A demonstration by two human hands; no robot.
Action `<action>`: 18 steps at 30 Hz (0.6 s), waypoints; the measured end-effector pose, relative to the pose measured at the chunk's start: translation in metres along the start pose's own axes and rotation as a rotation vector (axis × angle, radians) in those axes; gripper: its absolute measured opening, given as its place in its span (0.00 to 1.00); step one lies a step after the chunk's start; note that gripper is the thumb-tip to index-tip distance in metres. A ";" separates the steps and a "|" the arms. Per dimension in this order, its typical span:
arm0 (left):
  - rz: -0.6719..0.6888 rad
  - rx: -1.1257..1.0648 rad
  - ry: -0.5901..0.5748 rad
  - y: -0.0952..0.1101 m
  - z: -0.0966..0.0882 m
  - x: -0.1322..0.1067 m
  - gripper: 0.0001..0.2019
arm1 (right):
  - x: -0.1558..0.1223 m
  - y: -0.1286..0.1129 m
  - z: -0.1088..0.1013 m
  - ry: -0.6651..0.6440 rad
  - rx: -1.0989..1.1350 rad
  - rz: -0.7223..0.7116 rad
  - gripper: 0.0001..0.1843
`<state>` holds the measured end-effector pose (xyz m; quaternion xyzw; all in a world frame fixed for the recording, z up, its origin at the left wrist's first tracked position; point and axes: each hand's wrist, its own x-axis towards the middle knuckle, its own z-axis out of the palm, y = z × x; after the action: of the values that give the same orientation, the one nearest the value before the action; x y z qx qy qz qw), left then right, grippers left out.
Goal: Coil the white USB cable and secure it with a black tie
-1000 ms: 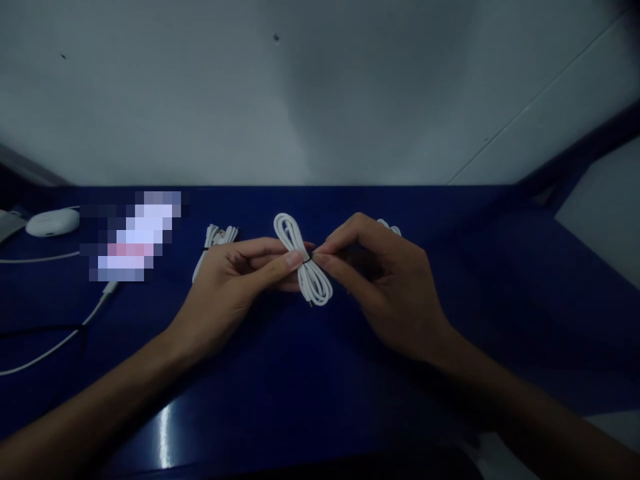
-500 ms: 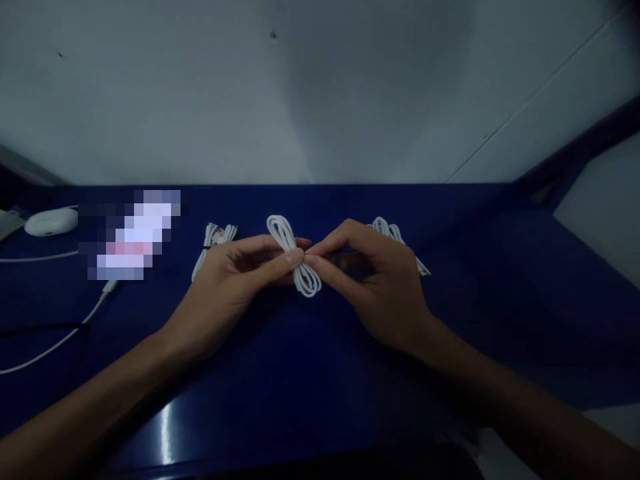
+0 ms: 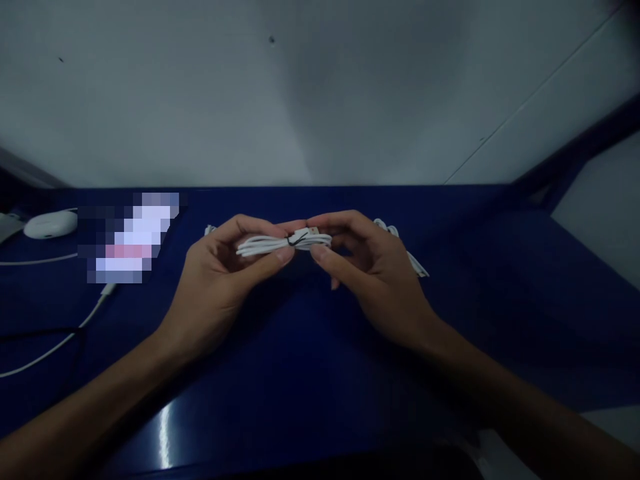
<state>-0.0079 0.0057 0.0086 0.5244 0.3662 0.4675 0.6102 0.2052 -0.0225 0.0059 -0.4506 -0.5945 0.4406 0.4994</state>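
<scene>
Both my hands hold one coiled white cable [image 3: 260, 245] above the blue table [image 3: 310, 373]. The bundle lies almost level, bound at its middle by a thin dark tie. My left hand [image 3: 220, 280] pinches its left half between thumb and fingers. My right hand [image 3: 373, 273] pinches the right end near the tie. A second coiled white cable [image 3: 405, 250] lies on the table just behind my right hand. The tip of a third white cable [image 3: 209, 230] peeks out behind my left hand.
A white oval case [image 3: 50, 223] sits at the far left, with a blurred-out patch [image 3: 127, 237] beside it. A white lead [image 3: 60, 340] and a dark wire trail over the left of the table. A pale wall rises behind the table's back edge.
The bundle has been turned from standing upright to lying almost level between my fingertips, and it has risen a little. Both hands have closed in around it.
</scene>
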 end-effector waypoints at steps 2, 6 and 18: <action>0.017 0.001 -0.010 0.001 0.000 0.000 0.07 | 0.001 0.000 0.000 -0.002 0.015 -0.027 0.13; 0.020 -0.040 -0.040 0.004 0.002 -0.001 0.07 | 0.006 0.001 -0.005 -0.034 0.028 -0.079 0.10; -0.342 -0.078 -0.260 -0.003 -0.007 0.002 0.14 | 0.019 -0.004 -0.029 -0.254 0.044 -0.085 0.06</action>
<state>-0.0127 0.0100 0.0048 0.4866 0.3497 0.2991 0.7426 0.2313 -0.0030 0.0169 -0.3545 -0.6617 0.4853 0.4482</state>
